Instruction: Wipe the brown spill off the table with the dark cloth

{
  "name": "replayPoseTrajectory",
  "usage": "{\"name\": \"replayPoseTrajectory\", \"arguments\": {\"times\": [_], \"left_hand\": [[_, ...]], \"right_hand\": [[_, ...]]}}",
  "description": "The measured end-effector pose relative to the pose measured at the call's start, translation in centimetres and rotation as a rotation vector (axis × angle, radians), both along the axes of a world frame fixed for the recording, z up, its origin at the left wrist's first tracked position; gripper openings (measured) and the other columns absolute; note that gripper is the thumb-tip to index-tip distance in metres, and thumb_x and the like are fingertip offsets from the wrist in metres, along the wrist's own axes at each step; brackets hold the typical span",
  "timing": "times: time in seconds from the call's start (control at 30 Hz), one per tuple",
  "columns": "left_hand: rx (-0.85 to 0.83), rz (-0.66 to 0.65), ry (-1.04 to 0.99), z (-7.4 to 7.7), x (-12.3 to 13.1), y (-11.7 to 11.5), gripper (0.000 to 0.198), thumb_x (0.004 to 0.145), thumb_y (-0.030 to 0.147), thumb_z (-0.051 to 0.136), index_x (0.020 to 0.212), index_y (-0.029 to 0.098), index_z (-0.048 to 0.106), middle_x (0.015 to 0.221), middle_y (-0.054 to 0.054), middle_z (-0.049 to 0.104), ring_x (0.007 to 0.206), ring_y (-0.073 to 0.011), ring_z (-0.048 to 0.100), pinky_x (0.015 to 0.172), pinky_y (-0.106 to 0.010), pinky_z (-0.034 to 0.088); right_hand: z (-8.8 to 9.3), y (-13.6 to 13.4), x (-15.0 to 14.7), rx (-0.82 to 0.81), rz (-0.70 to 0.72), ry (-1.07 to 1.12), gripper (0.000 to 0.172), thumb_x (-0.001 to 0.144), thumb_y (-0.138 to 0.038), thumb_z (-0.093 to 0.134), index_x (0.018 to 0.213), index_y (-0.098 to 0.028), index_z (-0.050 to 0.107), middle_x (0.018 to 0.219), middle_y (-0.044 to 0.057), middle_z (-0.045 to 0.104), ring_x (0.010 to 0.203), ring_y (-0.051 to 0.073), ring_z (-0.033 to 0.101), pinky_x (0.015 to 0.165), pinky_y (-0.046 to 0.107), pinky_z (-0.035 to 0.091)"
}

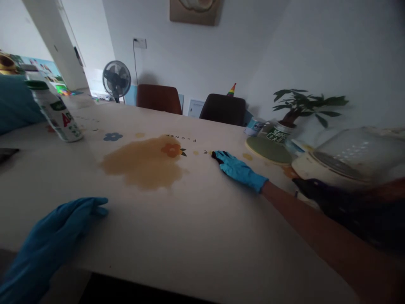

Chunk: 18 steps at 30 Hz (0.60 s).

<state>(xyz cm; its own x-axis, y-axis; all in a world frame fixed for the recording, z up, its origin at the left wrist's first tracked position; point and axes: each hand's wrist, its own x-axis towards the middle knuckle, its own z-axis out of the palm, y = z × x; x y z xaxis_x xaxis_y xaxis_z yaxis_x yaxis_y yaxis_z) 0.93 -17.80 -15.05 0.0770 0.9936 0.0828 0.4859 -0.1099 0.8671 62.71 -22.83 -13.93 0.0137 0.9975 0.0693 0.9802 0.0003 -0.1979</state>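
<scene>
A brown liquid spill [142, 164] spreads across the middle of the pale, flower-printed table [196, 236]. To its right, my right hand [238, 169] in a blue glove presses down with fingers outstretched. A small black cloth-like thing [216, 158] shows under and around its fingertips; most of it is covered, and its kind is unclear. My left hand [76, 219], also blue-gloved, is at the near left edge with fingers loosely bent and slightly apart, holding nothing. Beyond it stands a white bottle with a green cap [58, 114], looking tilted in this wide view.
At the right are a potted plant [286, 124], a can [255, 126], a round green mat [267, 150], a covered white container [332, 160] and a blurred black object [319, 196]. Two chairs [158, 98] and a fan [117, 78] stand behind. A dark flat item [8, 154] lies left.
</scene>
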Motion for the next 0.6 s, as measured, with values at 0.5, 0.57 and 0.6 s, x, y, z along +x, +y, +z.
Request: {"name": "replayPoseTrajectory", "arguments": {"times": [0.5,0.57,0.6], "left_hand": [[0.072,-0.053,-0.198,2.1,2.1,-1.3,0.050,0.102,0.072,0.076,0.118,0.030,0.097,0.101,-0.007,0.088,0.078,-0.0236,0.068,0.072,-0.034,0.065],[0.058,-0.056,-0.169,2.9,2.1,-1.5,0.046,0.099,0.068,0.076,0.117,0.032,0.097,0.101,-0.007,0.088,0.077,-0.0250,0.068,0.073,-0.036,0.068],[0.049,-0.067,-0.157,3.2,2.1,-1.6,0.044,0.098,0.067,0.076,0.116,0.032,0.097,0.103,-0.007,0.088,0.078,-0.0257,0.069,0.072,-0.037,0.068]], "right_hand": [[4.1,-10.2,-28.6,-0.115,0.501,0.081,0.080,0.118,-0.044,0.072,0.196,-0.047,0.053,0.201,-0.011,0.043,0.189,0.034,0.042,0.158,0.051,0.030],[4.4,-10.5,-29.8,-0.107,0.514,0.089,0.086,0.117,-0.042,0.076,0.196,-0.058,0.048,0.200,-0.017,0.039,0.188,0.034,0.041,0.158,0.053,0.029],[4.3,-10.9,-29.9,-0.104,0.506,0.092,0.088,0.117,-0.041,0.077,0.196,-0.060,0.045,0.200,-0.018,0.039,0.188,0.034,0.042,0.158,0.053,0.029]]}}
